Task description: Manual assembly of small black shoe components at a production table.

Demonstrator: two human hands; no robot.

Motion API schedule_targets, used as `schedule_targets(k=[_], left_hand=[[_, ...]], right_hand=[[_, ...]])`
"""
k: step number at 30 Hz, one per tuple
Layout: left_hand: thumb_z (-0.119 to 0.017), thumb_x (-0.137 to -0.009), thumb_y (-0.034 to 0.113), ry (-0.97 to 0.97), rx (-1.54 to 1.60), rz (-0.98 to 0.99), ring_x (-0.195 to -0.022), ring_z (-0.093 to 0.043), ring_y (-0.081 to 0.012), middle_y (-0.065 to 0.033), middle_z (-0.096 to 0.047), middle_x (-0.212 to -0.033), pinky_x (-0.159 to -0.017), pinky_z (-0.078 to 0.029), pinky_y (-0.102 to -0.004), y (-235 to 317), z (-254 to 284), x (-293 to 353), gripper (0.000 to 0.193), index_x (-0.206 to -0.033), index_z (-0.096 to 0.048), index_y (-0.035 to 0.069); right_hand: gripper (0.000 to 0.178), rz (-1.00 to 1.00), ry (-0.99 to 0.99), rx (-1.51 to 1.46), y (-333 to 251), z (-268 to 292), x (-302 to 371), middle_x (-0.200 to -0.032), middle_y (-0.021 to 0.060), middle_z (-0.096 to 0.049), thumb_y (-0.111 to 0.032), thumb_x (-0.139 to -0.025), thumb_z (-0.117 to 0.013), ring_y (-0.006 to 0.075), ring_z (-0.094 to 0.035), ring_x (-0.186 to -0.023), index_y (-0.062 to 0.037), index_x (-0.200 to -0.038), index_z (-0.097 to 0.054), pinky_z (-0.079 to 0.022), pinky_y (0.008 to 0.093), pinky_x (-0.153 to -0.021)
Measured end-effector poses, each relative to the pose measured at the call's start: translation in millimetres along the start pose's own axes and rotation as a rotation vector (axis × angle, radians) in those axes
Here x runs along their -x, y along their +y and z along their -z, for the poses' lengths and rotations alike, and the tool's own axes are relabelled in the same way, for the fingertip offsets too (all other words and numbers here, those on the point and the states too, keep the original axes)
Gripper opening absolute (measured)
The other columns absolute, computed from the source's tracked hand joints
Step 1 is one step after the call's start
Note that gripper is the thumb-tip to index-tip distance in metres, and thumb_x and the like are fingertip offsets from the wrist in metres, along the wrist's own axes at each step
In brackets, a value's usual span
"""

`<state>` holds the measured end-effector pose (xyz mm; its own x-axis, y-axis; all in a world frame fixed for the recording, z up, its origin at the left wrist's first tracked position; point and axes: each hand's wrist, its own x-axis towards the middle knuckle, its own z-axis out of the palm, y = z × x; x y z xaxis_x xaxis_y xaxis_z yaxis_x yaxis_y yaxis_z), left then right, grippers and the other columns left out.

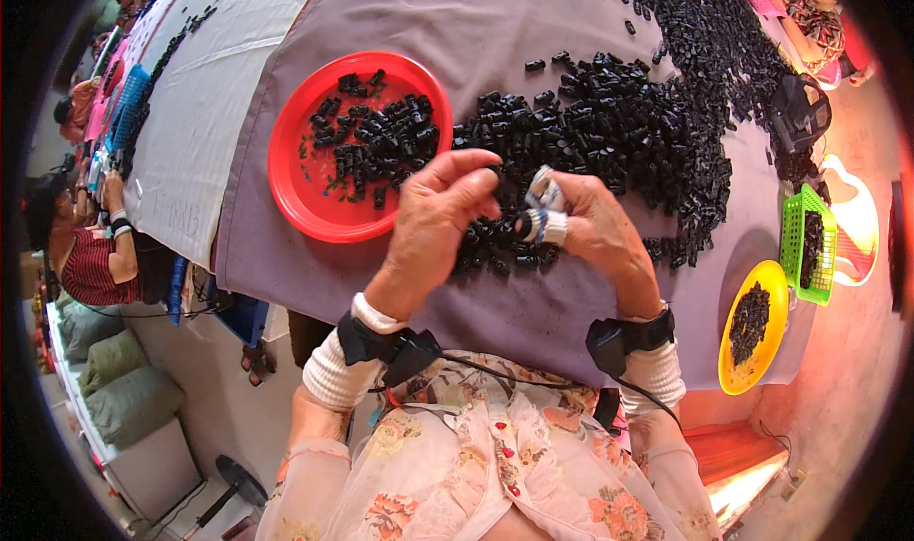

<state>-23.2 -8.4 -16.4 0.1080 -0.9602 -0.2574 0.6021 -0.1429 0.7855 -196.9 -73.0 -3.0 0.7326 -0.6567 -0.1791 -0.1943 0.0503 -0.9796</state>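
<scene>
Small black cylindrical plastic parts [609,122] lie in a big heap on the grey cloth of the table. My left hand [433,217] is over the heap's near left side, thumb and forefinger pinched together; whatever is between them blends with the black pieces behind. White wrappings cover the thumb and forefinger of my right hand [600,227], which are closed around a small black cylindrical part [522,225]. Left of my left hand stands a round red tray [295,203] holding many of the same parts and some small scraps.
A yellow tray [738,374] with small dark bits and a green basket [826,255] stand at the right. More black parts [705,27] spread toward the far right. Co-workers sit along the table, one in a striped top [95,265] at left. Cables run from my wrist straps [371,341].
</scene>
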Motion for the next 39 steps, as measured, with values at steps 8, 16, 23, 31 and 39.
schedule_targets(k=[8, 16, 23, 31, 39], left_hand=[[-0.057, -0.084, 0.006, 0.487, -0.523, -0.396, -0.073, -0.055, -0.007, -0.0022, -0.059, -0.09, -0.068, -0.046, -0.0197, 56, 63, 2, 0.024, -0.108, -0.057, 0.002], [-0.063, -0.077, 0.005, -0.102, -1.024, -0.268, -0.071, -0.054, -0.0071, -0.0011, -0.058, -0.081, -0.064, -0.043, -0.0204, 1, 18, 1, 0.016, -0.093, -0.062, 0.002], [-0.066, -0.07, 0.007, -0.3, -1.604, -0.464, -0.085, -0.052, -0.0273, -0.0099, -0.053, -0.085, -0.074, -0.044, -0.036, -16, 18, -4, 0.018, -0.087, -0.061, 0.004], [-0.067, -0.07, 0.011, -0.338, -1.62, -0.501, -0.08, -0.051, -0.0271, -0.0082, -0.051, -0.079, -0.069, -0.043, -0.0369, -17, 14, -8, 0.014, -0.082, -0.061, 0.005], [-0.059, -0.085, 0.018, -0.21, -0.39, 0.12, -0.065, -0.053, -0.0086, -0.0041, -0.06, -0.079, -0.06, -0.044, -0.025, 7, -2, -7, 0.019, -0.093, -0.061, 0.0]], right_hand=[[0.016, -0.103, 0.362, -0.147, 8, 41, 21, -0.061, -0.0044, -0.051, -0.003, -0.075, -0.058, 0.0012, -0.04, -0.043, -0.0035, -0.091, -0.06, -0.028, 0.0176, -0.036], [0.004, -0.08, 0.362, -0.09, 9, 32, 20, -0.052, -0.0038, -0.046, -0.008, -0.077, -0.059, 0.0023, -0.037, -0.038, -0.007, -0.078, -0.056, -0.027, 0.0177, -0.035], [0.026, -0.129, 0.315, -0.104, 16, 33, 23, -0.059, -0.0047, -0.049, 0.004, -0.07, -0.051, 0.0022, -0.04, -0.043, -0.0025, -0.093, -0.059, -0.03, 0.0185, -0.037], [0.03, -0.126, 0.269, -0.121, 20, 28, 20, -0.06, -0.004, -0.049, 0.005, -0.068, -0.048, 0.0023, -0.04, -0.043, -0.002, -0.095, -0.058, -0.03, 0.019, -0.037], [0.021, -0.115, 0.236, -0.068, 6, 17, 16, -0.06, -0.005, -0.048, -0.007, -0.072, -0.063, 0.0021, -0.04, -0.045, -0.0038, -0.092, -0.058, -0.03, 0.0192, -0.038]])
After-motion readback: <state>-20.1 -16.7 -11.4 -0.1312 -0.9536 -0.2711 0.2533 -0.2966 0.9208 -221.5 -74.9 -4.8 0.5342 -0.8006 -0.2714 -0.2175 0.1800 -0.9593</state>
